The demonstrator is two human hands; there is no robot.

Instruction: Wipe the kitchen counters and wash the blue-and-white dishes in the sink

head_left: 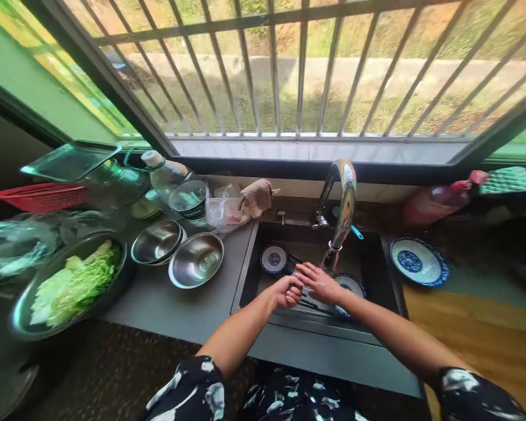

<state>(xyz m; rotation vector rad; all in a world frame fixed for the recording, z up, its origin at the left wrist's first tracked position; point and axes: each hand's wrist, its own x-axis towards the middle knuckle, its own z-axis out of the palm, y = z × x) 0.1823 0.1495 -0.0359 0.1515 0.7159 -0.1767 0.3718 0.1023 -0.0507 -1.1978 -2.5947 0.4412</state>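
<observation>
Over the dark sink (379, 286), my two hands meet. My left hand (288, 292) is closed in a fist around something too hidden to name. Fingers bent and pressed together, my right hand (319, 283) covers the same spot from the other side. Behind them in the basin lies a small blue-and-white bowl (274, 258). A blue-patterned plate (349, 285) is partly hidden by my right hand and wrist. Dark thin sticks (318, 306) rest on the basin floor below my hands. The chrome faucet (347, 199) arches above, its spout just beyond my right hand.
Left of the sink stand metal bowls (197, 261) and a large basin (20, 327) with cabbage (76, 283). Bottles (164, 175) and a bagged container (228, 213) line the window side. To the right are a blue-rimmed plate (421, 263) and a pink bottle (440, 202).
</observation>
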